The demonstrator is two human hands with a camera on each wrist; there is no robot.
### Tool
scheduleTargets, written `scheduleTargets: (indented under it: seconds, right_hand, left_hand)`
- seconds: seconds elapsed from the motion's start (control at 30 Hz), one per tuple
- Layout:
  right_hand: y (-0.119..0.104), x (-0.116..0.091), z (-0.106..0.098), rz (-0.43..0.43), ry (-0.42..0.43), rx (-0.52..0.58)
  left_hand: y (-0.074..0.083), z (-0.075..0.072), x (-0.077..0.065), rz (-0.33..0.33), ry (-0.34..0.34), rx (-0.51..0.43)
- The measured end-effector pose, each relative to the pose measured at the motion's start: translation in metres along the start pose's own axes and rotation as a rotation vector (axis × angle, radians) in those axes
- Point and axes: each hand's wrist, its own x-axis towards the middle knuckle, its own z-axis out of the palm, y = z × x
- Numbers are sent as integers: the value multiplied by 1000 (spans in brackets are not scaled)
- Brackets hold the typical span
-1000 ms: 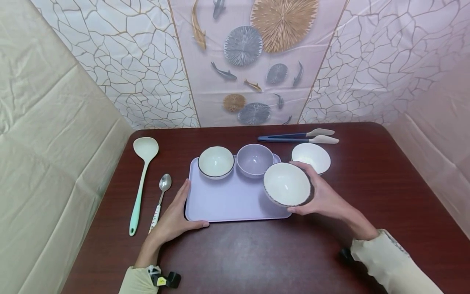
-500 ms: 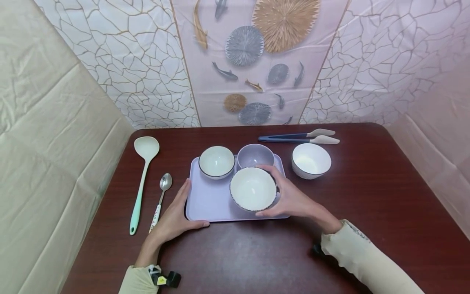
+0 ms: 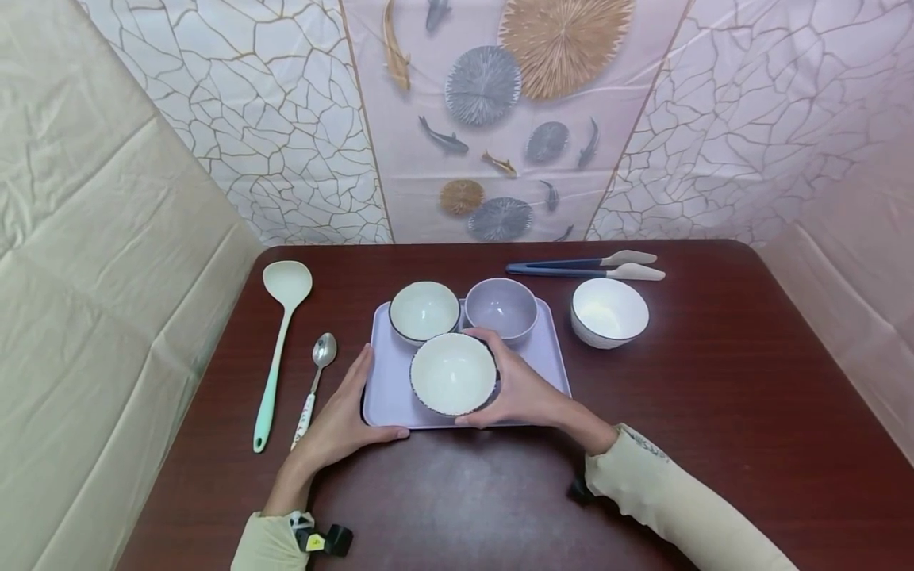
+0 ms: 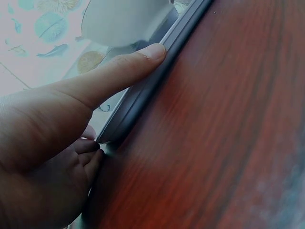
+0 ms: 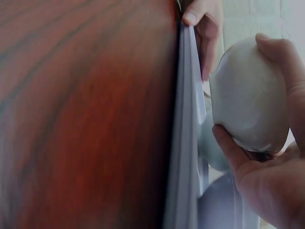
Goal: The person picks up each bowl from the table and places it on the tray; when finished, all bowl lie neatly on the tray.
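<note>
My right hand grips a white bowl with a dark speckled rim by its right side, thumb in front and fingers behind. The right wrist view shows this bowl held above the lilac tray, apart from it. A white bowl with a thin dark rim and a lilac bowl stand side by side along the tray's back edge. At the tray's front left corner rests my left hand, fingers straight along the left side. Its thumb lies against the front edge.
Another white bowl stands right of the tray. Blue-handled tongs lie behind it. On the left lie a ladle with a mint handle and a metal spoon with a patterned handle. Fabric walls border the table.
My right hand has carried the speckled-rim bowl leftward, from over the tray's right end to over its middle. My left hand has stayed at the tray's corner.
</note>
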Motion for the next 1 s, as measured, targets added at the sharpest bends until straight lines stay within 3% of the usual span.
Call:
scheduleTargets:
  seconds: [0.43,0.73,1.0]
  right_hand:
    - [2,10,26,40,20,-13]
    - [-27,11,30,-3,21,52]
    - [-3,16,39,15,10,-31]
  left_hand:
    - [-1,0,1,5,-2,11]
    - [-1,-1,1,26,10,18]
    - [-1,-2,1,51,15,2]
